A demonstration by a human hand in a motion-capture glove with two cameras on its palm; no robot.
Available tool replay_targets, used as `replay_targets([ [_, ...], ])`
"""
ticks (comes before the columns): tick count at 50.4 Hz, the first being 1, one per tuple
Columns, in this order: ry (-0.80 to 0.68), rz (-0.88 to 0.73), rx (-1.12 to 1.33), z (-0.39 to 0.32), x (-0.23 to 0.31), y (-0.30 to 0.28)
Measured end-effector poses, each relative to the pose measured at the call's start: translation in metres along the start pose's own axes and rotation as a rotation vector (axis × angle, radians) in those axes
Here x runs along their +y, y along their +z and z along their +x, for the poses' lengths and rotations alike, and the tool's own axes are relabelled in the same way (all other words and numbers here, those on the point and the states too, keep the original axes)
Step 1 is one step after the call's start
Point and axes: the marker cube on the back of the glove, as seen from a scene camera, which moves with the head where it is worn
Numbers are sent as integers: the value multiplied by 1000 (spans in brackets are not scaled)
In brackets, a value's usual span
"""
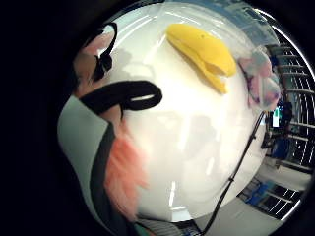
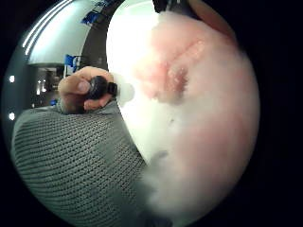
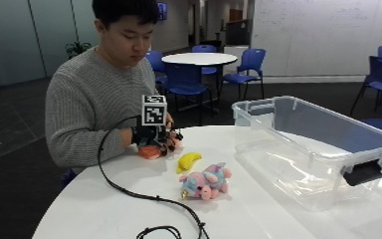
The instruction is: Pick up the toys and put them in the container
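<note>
In the outside view my gloved right hand (image 3: 154, 137) sits at the near left of the white table (image 3: 257, 209), fingers curled around a pink fluffy toy (image 3: 150, 151) just above the tabletop. The pink toy (image 2: 199, 118) fills most of the thumb side palm view, and its fur (image 1: 123, 172) shows beside the glove strap in the little finger side view. A yellow banana toy (image 3: 189, 161) (image 1: 204, 53) lies on the table just right of the hand. A pink and blue plush animal (image 3: 206, 182) (image 1: 261, 81) lies beyond it. The clear plastic container (image 3: 310, 149) stands at the right, with nothing inside.
A black cable (image 3: 131, 191) runs from the glove across the table toward its front edge. The person's bare left hand (image 2: 80, 92) holds a small black object near their grey sweater. Blue chairs (image 3: 247, 67) and a round table stand behind.
</note>
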Motion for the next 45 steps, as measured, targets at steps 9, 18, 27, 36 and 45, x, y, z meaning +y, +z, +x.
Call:
replay_targets([
  [9, 1, 204, 22, 1, -7, -2],
  [18, -11, 230, 12, 1, -12, -3],
  [27, -24, 195, -52, 3, -16, -8],
  [36, -155, 236, -27, 20, -34, -85],
  [45, -142, 404, -25, 37, -84, -199],
])
